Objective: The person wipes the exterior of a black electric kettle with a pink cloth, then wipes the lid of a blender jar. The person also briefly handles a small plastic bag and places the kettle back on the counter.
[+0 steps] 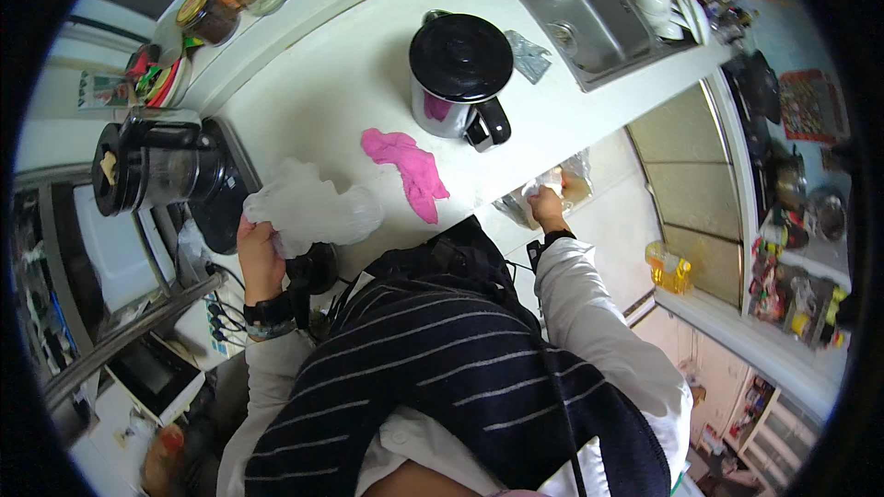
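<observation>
My left hand (259, 255) holds a crumpled translucent white plastic bag (314, 207) over the left front of the white counter. Past the counter's front edge, my right hand (547, 207) grips a clear plastic bag (577, 176) with pale and orange-brown contents that I cannot make out. A wrung pink cloth (409, 169) lies on the counter between the two hands. Behind it stands a shiny metal kettle-like appliance (461, 59) with a black lid, its black handle turned towards me. A small grey plastic piece (528, 55) lies beside that appliance.
A steel sink (590, 14) is set into the counter at the back right, with white bowls (656, 7) beside it. On the left a black-lidded blender jug (155, 162) rests sideways. Glass jars (207, 17) line the ledge. A bottle of yellow oil (668, 269) stands low at right.
</observation>
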`<state>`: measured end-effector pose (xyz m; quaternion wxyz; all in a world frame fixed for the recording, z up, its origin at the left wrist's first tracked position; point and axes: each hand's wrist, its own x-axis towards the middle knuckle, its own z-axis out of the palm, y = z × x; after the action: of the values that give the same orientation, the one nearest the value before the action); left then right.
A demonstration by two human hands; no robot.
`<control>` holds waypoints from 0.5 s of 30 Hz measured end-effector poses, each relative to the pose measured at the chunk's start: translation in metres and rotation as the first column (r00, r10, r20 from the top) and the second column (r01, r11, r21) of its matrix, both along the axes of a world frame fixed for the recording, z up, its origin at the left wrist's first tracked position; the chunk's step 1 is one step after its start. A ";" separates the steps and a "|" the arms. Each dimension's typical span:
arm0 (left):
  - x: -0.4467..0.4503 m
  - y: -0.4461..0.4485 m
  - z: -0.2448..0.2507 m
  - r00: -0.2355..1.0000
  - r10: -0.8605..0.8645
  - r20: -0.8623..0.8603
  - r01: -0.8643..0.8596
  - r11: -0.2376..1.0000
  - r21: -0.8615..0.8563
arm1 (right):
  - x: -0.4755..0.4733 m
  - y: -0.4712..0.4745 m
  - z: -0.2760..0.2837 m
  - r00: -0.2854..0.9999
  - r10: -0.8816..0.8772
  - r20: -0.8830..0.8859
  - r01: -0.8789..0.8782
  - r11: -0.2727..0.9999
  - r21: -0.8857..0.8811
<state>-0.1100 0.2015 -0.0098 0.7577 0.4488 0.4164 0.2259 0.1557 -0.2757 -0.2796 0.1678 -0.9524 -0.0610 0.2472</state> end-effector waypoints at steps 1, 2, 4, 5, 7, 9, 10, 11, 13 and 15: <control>-0.001 -0.004 0.002 0.999 -0.036 -0.018 0.036 0.999 0.033 | 0.006 -0.003 -0.009 0.994 0.071 -0.079 -0.065 0.995 0.082; 0.000 -0.008 0.001 0.998 -0.035 -0.051 0.038 0.998 0.054 | 0.012 -0.006 -0.020 0.980 0.195 -0.026 -0.197 0.976 -0.096; 0.000 -0.017 0.000 0.994 -0.054 -0.098 0.067 0.989 0.129 | 0.030 -0.019 -0.046 0.636 0.771 0.027 -0.623 0.534 -0.572; 0.000 -0.021 -0.003 0.995 -0.060 -0.083 0.069 0.992 0.109 | 0.033 -0.026 -0.061 0.643 0.761 0.087 -0.541 0.531 -0.652; 0.000 -0.030 -0.012 0.997 -0.024 -0.077 0.035 0.989 0.142 | 0.058 -0.029 -0.089 0.714 0.692 0.109 -0.599 0.683 -0.418; -0.008 -0.025 -0.020 0.994 0.051 -0.097 -0.032 0.981 0.189 | 0.071 -0.031 -0.101 0.263 0.888 0.377 -0.839 0.403 -0.365; -0.014 -0.017 -0.025 0.982 0.149 -0.116 -0.118 0.965 0.236 | 0.076 -0.031 -0.100 0.314 0.846 0.430 -0.862 0.444 -0.245; -0.025 -0.002 -0.028 0.961 0.171 -0.218 -0.124 0.969 0.214 | 0.074 -0.031 -0.092 0.446 0.806 0.388 -0.851 0.516 -0.095; -0.056 0.014 -0.031 0.899 0.066 -0.434 0.054 0.964 0.259 | 0.068 -0.035 -0.062 0.960 0.245 -0.135 -0.175 0.902 0.396; -0.093 0.029 -0.037 0.869 -0.175 -0.463 0.309 0.922 0.232 | 0.057 -0.035 -0.024 0.803 -0.322 -0.501 0.553 0.714 0.428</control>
<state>-0.2029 0.2308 -0.0464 0.5917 0.6460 0.4752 0.0827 0.2128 -0.3108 -0.3036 0.5000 -0.7778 0.1371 0.3552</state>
